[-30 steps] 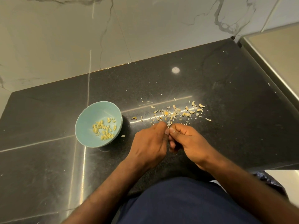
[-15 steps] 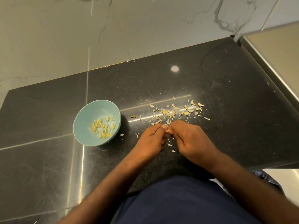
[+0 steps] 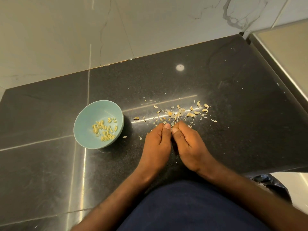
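Now | hands: 2, left hand (image 3: pixel 156 142) and right hand (image 3: pixel 188 144), fingers curled, thumbs tip to tip; whatever they pinch is hidden, cannot tell | husks (image 3: pixel 180 112): one scatter, just beyond the fingertips | bowl (image 3: pixel 90 115): 1, left of the left fingers, roughly thirty seeds (image 3: pixel 105 130) inside | change: little since half a second ago, hands in the same spot, bowl unmoved

Both grips scooted forward in the last second. The left grip (image 3: pixel 157 140) and right grip (image 3: pixel 186 142) are now right up against the near edge of the husk pile (image 3: pixel 176 114), thumbs side by side, nails up. There's also a fresh scrap (image 3: pixel 140 137) showing left of them.
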Tool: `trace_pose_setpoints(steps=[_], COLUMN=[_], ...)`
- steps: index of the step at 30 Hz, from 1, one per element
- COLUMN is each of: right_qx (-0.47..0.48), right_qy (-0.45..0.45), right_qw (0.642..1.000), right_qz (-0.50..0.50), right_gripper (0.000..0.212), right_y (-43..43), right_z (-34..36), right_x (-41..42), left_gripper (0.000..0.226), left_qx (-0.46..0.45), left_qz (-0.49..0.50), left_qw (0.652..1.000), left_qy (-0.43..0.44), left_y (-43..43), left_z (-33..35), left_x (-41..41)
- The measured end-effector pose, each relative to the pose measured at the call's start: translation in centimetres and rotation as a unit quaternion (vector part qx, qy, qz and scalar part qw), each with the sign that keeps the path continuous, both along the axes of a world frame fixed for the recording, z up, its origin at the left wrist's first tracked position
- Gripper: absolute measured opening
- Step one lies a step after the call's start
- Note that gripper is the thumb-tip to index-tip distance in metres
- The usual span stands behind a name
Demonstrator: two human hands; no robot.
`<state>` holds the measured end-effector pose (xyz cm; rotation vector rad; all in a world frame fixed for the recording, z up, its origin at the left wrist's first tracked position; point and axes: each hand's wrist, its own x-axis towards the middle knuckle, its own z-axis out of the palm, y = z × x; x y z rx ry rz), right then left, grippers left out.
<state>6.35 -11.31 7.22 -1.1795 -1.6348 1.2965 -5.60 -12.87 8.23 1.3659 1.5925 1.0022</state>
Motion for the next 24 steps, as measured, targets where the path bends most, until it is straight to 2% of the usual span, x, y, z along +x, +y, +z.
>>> trace_pose_setpoints(steps=[2,6,8,10,12,13,17,20,24], right_qx=[-0.106,-0.242,-0.291,-0.299,-0.271,-0.241,-0.009,0.110,0.209], right_qy=[0.061,0.113,0.142,0.135,0.115,0.102,-0.007,-0.068,-0.100], right_qw=[0.992,0.963,0.946,0.944,0.956,0.965,1.000,0.990,0.971], right_qz=[-0.025,-0.025,-0.027,-0.018,-0.006,-0.001,0.023,0.047,0.058], right_gripper=[0.036,0.044,0.048,0.046,0.044,0.042,0.033,0.029,0.025], right_y=[-0.1,0.2,0.5,0.7,0.9,1.0,1.6,2.0,2.4], right_z=[0.5,1.3,1.4,1.4,1.4,1.3,0.6,-0.2,-0.5], right_x=[-0.5,-0.7,-0.5,-0.2,0.0,0.0,0.4,1.1,1.6], left_gripper=[0.033,0.035,0.035,0.040,0.044,0.043,0.036,0.038,0.041], left_qx=[0.038,0.084,0.117,0.128,0.113,0.103,0.067,0.019,-0.048], left_qz=[-0.005,-0.046,-0.063,-0.075,-0.075,-0.071,-0.031,-0.028,-0.029], left_qw=[0.998,0.988,0.970,0.952,0.951,0.958,0.994,0.999,0.995], left_qy=[0.044,0.119,0.205,0.269,0.280,0.256,0.086,0.009,-0.079], left_y=[0.1,0.4,0.7,1.0,1.2,1.3,1.3,1.3,1.2], left_z=[-0.2,-0.6,-0.7,-0.8,-0.7,-0.6,0.2,0.6,1.1], left_x=[-0.1,-0.8,-1.4,-1.7,-1.6,-1.4,-0.6,-0.4,-0.7])
